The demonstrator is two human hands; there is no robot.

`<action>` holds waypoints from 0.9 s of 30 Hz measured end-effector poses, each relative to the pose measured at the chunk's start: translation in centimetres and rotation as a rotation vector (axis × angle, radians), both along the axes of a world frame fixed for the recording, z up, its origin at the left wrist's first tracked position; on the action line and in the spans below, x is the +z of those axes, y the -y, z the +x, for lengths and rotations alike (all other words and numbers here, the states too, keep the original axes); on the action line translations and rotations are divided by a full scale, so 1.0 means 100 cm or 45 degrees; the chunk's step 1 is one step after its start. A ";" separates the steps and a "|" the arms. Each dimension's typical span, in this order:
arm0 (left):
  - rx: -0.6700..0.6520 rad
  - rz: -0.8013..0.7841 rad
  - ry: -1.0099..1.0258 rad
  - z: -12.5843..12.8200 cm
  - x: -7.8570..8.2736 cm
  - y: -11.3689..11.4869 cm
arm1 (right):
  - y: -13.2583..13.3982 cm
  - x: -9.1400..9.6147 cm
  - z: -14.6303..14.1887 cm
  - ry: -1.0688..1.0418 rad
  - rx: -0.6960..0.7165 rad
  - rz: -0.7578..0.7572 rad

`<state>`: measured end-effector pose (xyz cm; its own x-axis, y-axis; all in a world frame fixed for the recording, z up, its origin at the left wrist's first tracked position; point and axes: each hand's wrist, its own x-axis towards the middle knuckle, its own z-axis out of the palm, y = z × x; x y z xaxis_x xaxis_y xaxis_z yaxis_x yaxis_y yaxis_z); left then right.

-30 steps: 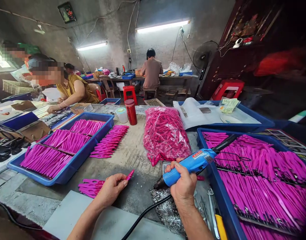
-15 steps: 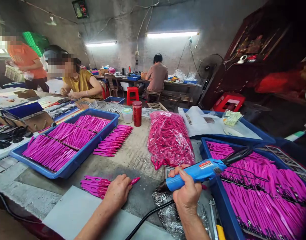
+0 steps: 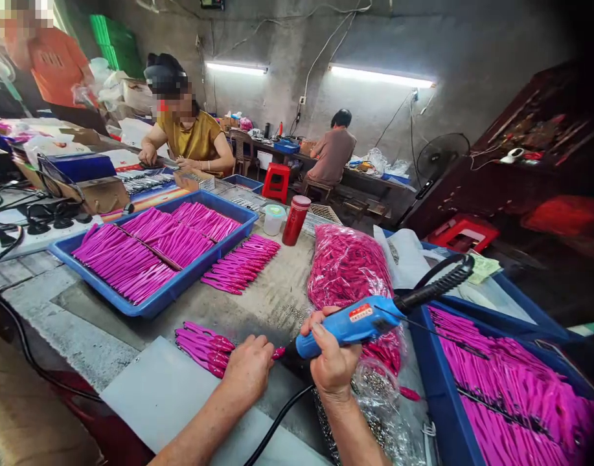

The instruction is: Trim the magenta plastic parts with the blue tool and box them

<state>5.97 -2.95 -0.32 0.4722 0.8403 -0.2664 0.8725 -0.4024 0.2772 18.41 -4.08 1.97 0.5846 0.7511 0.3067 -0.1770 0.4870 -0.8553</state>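
Observation:
My right hand [image 3: 333, 356] is wrapped round a blue electric screwdriver [image 3: 369, 317], which is tilted with its nose down to the left. The nose is close to the red-pink tip of a slim magenta piece [image 3: 278, 353]; whether they touch I cannot make out. My left hand [image 3: 251, 369] has its fingers pressed together over that piece, hiding most of it. Left of this hand, several more magenta pieces [image 3: 204, 346] lie side by side. Tiny metal rings [image 3: 289, 316] are scattered beyond the hands, and a clear bag of small metal parts [image 3: 374, 395] lies by my right wrist.
Blue trays of magenta pieces stand at left [image 3: 146, 314] and right [image 3: 425, 382]. A bulging bag of pink parts [image 3: 350, 265], a red bottle [image 3: 295, 220] and a white tub [image 3: 274, 220] stand beyond. A black cord [image 3: 282, 414] crosses the front. Co-workers sit and stand farther back.
The screwdriver has swung left, its nose now close to the piece under my left hand. The camera has turned, so the surroundings sit farther right in view.

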 end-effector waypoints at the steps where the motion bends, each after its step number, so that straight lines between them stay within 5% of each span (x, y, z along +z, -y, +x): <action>1: -0.002 0.001 0.002 0.000 0.000 0.000 | -0.001 -0.001 -0.002 0.028 0.014 0.009; 27: -0.048 0.069 0.048 -0.001 -0.017 0.000 | -0.007 -0.007 -0.003 0.083 0.004 -0.033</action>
